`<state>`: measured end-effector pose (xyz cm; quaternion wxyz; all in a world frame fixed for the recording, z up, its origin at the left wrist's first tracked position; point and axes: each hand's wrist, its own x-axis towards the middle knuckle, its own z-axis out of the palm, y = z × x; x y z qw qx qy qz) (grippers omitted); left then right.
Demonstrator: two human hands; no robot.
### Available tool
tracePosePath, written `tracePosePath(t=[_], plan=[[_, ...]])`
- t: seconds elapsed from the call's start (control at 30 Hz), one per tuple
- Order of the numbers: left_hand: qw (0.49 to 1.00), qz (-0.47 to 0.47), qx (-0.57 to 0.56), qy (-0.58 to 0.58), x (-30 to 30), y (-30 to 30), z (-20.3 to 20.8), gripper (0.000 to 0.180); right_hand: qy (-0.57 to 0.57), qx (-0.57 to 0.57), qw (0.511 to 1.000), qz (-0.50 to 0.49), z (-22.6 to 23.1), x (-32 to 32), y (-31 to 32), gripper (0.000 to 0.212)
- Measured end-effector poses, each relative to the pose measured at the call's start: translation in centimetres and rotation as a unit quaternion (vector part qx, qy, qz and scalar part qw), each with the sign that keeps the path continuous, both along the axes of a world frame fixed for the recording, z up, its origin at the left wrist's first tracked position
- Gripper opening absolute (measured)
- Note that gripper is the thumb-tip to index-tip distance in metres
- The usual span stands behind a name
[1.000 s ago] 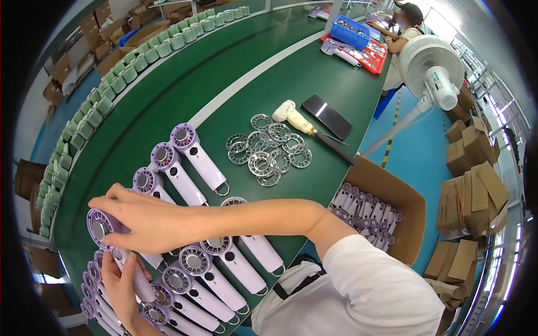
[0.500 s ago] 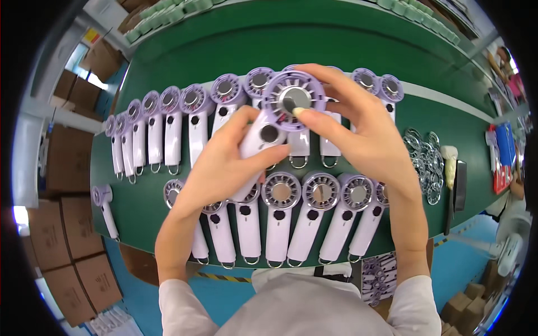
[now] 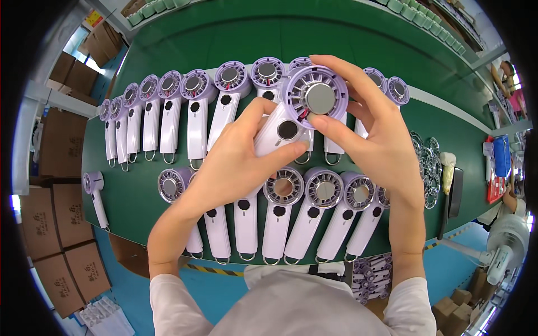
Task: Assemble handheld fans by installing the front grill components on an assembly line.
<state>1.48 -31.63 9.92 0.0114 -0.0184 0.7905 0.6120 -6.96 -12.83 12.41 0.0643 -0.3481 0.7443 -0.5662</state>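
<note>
A white and lilac handheld fan (image 3: 287, 130) is held up over the table between both hands, tilted with its round head up and to the right. My left hand (image 3: 238, 154) is closed around its handle, the thumb lying below the black button. My right hand (image 3: 367, 120) grips the head's rim, fingers over the top and thumb at the lower edge near the silver centre disc. Behind it runs a back row of similar fans (image 3: 169, 115). A front row of fans (image 3: 278, 215) lies nearer me, partly hidden by my left arm.
The green table (image 3: 185, 53) carries a pile of metal rings (image 3: 427, 168), a pale wrapped tool (image 3: 448, 168) and a black tray (image 3: 455, 193) on the right. One fan (image 3: 94, 193) lies apart at the left edge. Cardboard boxes (image 3: 59, 224) stand left; a white standing fan (image 3: 507, 241) is right.
The held fan has moved slightly right, with both hands still on it. My right thumb has shifted from the silver disc to the head's lower rim.
</note>
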Motion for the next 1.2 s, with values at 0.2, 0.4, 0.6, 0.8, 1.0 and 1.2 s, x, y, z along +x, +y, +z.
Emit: tracePosePath(t=[0.2, 0.4, 0.6, 0.8, 1.0, 1.2], plan=[[0.999, 0.01, 0.018, -0.03, 0.0, 0.0, 0.6, 0.043, -0.05, -0.038, 0.998, 0.02, 0.0, 0.1, -0.3, 0.06], [0.997, 0.048, 0.055, 0.001, 0.3, 0.6, 0.6, 0.041, -0.217, -0.162, 0.962, 0.034, 0.1, 0.8, -1.1, 0.062], [0.996, 0.056, 0.062, 0.039, 0.5, 1.0, -0.2, 0.04, -0.235, -0.189, 0.953, 0.035, 0.1, 1.1, -1.5, 0.063], [0.995, 0.054, 0.065, 0.046, 0.6, 1.0, 0.1, 0.041, -0.235, -0.188, 0.953, 0.031, 0.4, 1.3, -1.4, 0.063], [0.995, 0.053, 0.071, 0.051, 0.7, 1.1, 0.3, 0.041, -0.235, -0.189, 0.953, 0.033, 0.5, 1.5, -1.5, 0.063], [0.994, 0.046, 0.088, 0.048, 0.6, 1.2, 0.4, 0.039, -0.226, -0.182, 0.956, 0.035, 0.7, 1.3, -1.3, 0.063]])
